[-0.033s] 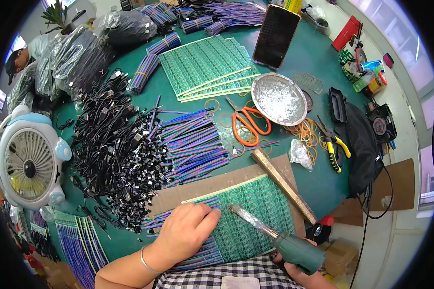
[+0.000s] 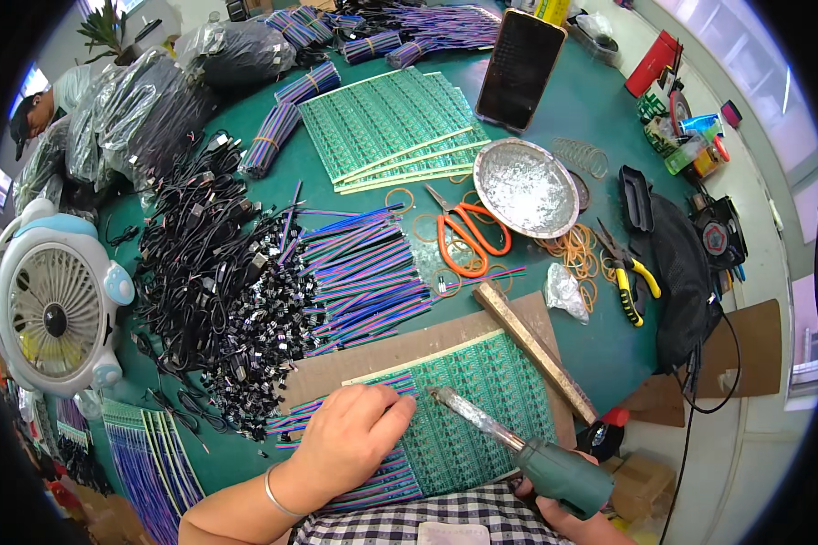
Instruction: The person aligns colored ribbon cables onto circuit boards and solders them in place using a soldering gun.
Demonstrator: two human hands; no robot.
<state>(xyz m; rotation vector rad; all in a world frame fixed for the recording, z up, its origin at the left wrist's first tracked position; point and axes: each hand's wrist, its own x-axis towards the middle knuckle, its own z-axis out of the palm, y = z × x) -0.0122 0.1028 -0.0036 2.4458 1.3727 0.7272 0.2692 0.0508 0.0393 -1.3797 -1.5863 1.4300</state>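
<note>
A green circuit board panel (image 2: 486,400) lies on brown cardboard (image 2: 323,377) in front of me. Strips of blue, pink and purple wire (image 2: 386,477) run along its left part. My left hand (image 2: 350,436) rests over these wires, thumb and fingers pressed together at the board; the fingertips hide what they pinch. My right hand (image 2: 559,516) is wrapped round the green handle of a soldering iron (image 2: 563,477). The iron's metal tip points left and sits just right of my left fingertips, over the board. Whether it touches the board I cannot tell.
A wooden bar (image 2: 536,350) lies across the board's right edge. Beyond are orange-handled scissors (image 2: 463,241), a metal dish (image 2: 525,186), yellow-handled pliers (image 2: 632,282) and a propped phone (image 2: 521,71). Black cables (image 2: 200,218) heap up beside a fan (image 2: 54,309). A person (image 2: 36,118) is far left.
</note>
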